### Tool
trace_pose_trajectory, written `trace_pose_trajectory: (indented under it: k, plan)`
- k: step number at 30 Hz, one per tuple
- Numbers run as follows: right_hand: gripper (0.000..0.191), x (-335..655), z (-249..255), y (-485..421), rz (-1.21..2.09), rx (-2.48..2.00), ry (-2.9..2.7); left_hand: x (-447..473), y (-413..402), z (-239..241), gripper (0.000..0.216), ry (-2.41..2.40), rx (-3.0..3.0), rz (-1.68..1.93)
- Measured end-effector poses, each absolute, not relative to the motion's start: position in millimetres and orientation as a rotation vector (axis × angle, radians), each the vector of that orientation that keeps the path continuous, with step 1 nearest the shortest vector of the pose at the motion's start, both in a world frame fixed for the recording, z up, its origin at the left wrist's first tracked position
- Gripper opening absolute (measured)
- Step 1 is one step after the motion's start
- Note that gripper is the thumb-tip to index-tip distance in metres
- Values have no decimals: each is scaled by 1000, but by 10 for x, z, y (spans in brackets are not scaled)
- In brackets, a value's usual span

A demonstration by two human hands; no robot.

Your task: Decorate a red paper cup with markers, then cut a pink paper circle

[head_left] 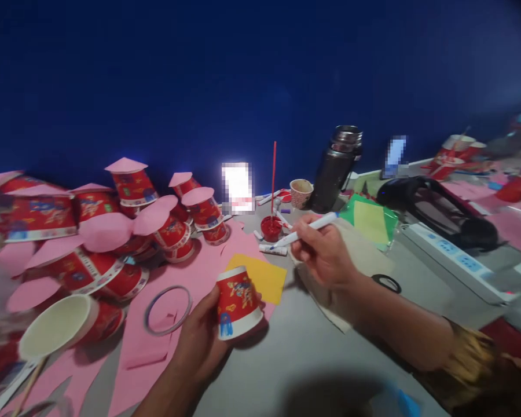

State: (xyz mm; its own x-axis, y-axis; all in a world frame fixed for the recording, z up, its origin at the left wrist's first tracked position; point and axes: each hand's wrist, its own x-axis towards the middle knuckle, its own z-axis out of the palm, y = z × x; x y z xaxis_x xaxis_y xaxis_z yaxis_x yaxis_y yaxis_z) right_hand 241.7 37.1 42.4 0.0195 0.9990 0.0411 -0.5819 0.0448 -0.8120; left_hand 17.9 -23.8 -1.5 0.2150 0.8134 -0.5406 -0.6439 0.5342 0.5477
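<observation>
My left hand (208, 327) is wrapped round a red printed paper cup (239, 301), held upside down with its white rim low. Blue colouring marks part of that rim. Higher and to the right, my right hand (323, 252) grips a white marker pen (306, 230), its blue tip pointing left and down, apart from the cup. Behind the cup lies a sheet of yellow paper (264, 278) on pink paper (217, 263). Another white marker (272, 249) rests on the table beside a small tub of red paint (271, 229) with a red stick standing in it.
Red cups with pink paper cones (132, 185) crowd the left side. A roll of tape (168, 311) lies near my left wrist. A black thermos (335, 171), a green packet (369, 220), a black tape ring (386, 283) and a power strip (454, 260) are to the right.
</observation>
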Motion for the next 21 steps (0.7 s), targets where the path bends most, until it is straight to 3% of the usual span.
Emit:
trace_pose_trajectory:
  k: [8, 13, 21]
  plan:
    - [35, 2321, -185, 423, 1769, -660, -551, 322, -14, 274, 44, 953, 143, 1123]
    - [35, 2327, -283, 403, 1914, -609, -532, 272, 129, 80, 40, 877, 206, 1139]
    - [31, 2320, -347, 366, 2055, -526, -567, 38, 35, -125, 51, 620, 192, 987]
